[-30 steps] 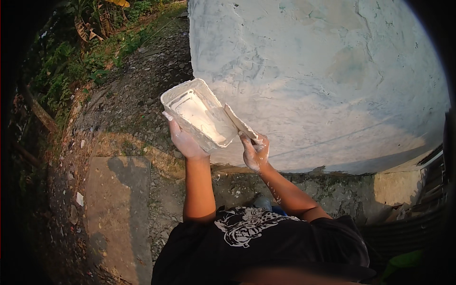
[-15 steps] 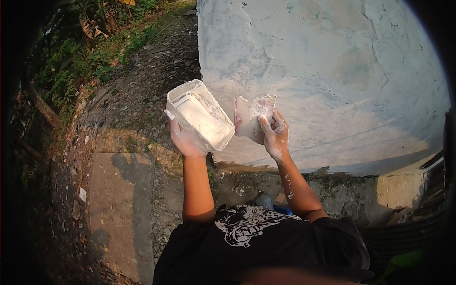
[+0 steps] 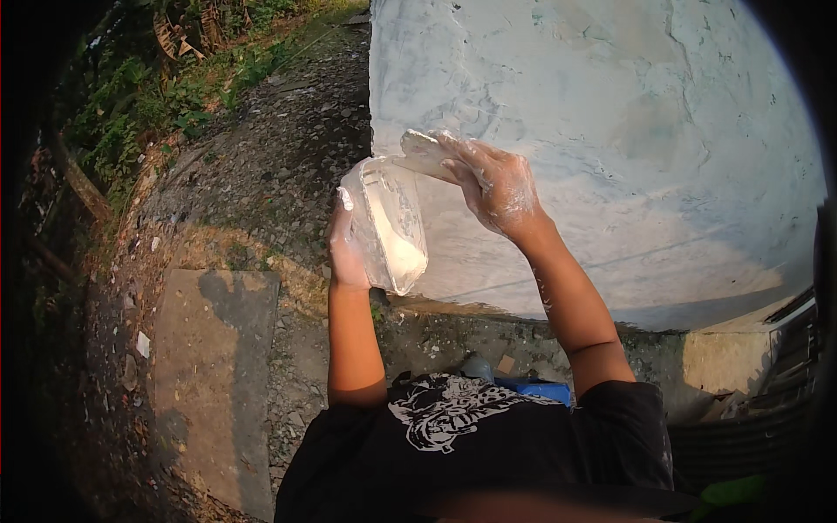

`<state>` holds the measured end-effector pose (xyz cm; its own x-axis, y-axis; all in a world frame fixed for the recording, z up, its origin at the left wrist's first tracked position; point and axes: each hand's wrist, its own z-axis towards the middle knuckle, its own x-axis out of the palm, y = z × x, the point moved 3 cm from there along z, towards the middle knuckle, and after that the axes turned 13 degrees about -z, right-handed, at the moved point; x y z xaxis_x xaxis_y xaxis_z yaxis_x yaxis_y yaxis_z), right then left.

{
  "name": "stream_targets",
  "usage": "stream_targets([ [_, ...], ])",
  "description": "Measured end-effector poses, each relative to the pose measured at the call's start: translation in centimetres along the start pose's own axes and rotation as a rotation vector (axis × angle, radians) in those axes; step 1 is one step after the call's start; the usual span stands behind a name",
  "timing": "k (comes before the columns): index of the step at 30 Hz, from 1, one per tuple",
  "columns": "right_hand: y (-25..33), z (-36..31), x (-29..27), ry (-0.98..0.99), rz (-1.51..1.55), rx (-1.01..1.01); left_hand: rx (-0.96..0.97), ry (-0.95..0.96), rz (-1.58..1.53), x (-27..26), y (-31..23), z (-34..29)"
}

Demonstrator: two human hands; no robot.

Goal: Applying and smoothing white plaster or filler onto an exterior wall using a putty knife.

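My left hand (image 3: 347,248), smeared white, grips a clear plastic tub (image 3: 359,202) from its left side and underneath. The tub is tilted toward the right, and white paste (image 3: 399,253) lies in its lower part. Above the tub's far end, my right hand (image 3: 497,183) is closed on a flat, paste-coated scraper (image 3: 425,152). That scraper is seen nearly edge-on, its left end close to the tub's upper rim; whether they touch I cannot tell. White paste coats the fingers and back of my right hand, with streaks along the forearm.
A pale blue-white wall (image 3: 602,174) with uneven patches rises ahead and to the right. Gravel ground (image 3: 279,174) runs along its left corner, with green plants (image 3: 122,139) beyond. A concrete slab (image 3: 214,375) lies at lower left. Something blue (image 3: 539,389) sits near my feet.
My right hand has moved up and left with the scraper, turning it nearly edge-on over the tub's far end. The tub has tipped further toward the right in my left hand.
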<state>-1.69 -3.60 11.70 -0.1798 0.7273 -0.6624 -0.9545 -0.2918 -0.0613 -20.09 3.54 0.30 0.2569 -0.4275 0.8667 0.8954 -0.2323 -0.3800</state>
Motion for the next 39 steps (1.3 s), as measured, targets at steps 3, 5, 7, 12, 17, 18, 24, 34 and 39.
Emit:
stream_targets([
  [3, 0.4, 1.3, 0.0, 0.093, -0.203, -0.136, -0.005, -0.033, -0.017, -0.3, 0.5, -0.1],
  [5, 1.0, 1.7, -0.3, 0.123, -0.262, -0.223, 0.005, 0.002, -0.007, -0.4, 0.6, 0.0],
  [7, 1.6, 1.6, -0.4, 0.157, -0.320, -0.305, -0.001, 0.010, -0.040, 0.1, 0.8, -0.2],
  [12, 2.4, 1.1, -0.6, 0.333, -0.370, -0.334, 0.028, 0.016, -0.038, -0.2, 1.2, -0.3],
  [17, 1.9, -0.3, -0.3, 0.437, -0.308, -0.285, 0.097, 0.001, -0.161, -1.2, 0.5, -0.1],
  [18, 1.9, -0.8, -0.2, 0.478, -0.294, -0.267, 0.112, -0.001, -0.161, -1.9, 0.1, -0.1],
  [24, 1.5, -2.7, 0.4, 0.604, -0.176, -0.119, 0.170, -0.040, -0.215, -2.3, -0.4, 0.1],
  [34, 0.1, -3.1, 0.1, 0.767, 0.245, 0.286, 0.241, -0.173, -0.013, -2.2, -0.4, 0.0],
  [39, -0.8, -6.2, 2.3, 0.601, 0.704, 0.381, 0.224, -0.162, -0.087, -1.1, 0.5, 0.5],
])
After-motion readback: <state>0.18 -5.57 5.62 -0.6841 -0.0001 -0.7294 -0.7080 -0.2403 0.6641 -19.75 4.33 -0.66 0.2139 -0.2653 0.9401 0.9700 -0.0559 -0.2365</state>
